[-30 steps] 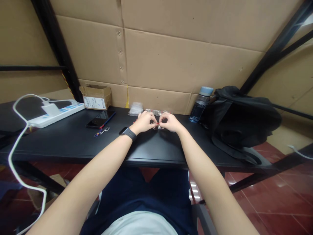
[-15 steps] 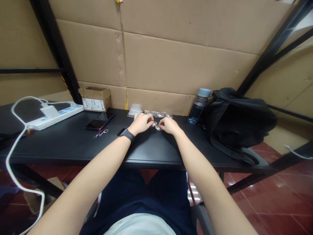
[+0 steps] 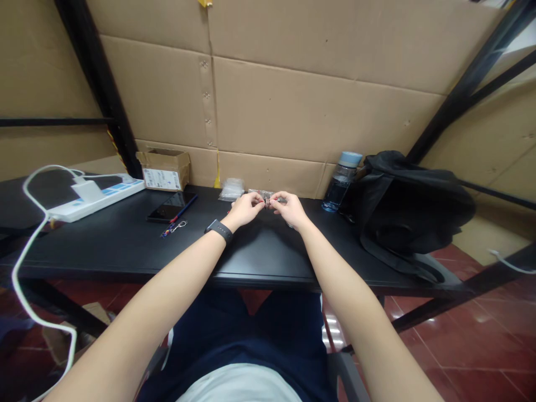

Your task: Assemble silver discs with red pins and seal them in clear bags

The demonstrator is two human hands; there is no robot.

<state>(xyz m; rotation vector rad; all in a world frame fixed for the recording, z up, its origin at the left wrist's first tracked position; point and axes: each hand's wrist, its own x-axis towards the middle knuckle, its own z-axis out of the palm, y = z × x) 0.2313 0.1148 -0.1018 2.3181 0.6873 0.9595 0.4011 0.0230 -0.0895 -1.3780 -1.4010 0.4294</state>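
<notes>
My left hand (image 3: 245, 209), with a dark watch (image 3: 219, 229) on its wrist, and my right hand (image 3: 288, 209) are raised a little above the black table (image 3: 125, 245). Their fingertips meet in a pinch around a small clear piece with a red bit (image 3: 267, 202), too small to name. Just behind them lie a clear plastic bag (image 3: 231, 188) and a few small clear pieces by the cardboard wall.
A phone (image 3: 171, 205), a pen and a small keyring (image 3: 173, 227) lie to the left. Further left are a cardboard box (image 3: 164, 169) and a white power strip (image 3: 94, 195) with a cable. A blue water bottle (image 3: 342, 181) and black backpack (image 3: 414, 206) stand on the right.
Both hands have lifted from the table surface, where they touched small round pieces, and now pinch a small piece together in the air.
</notes>
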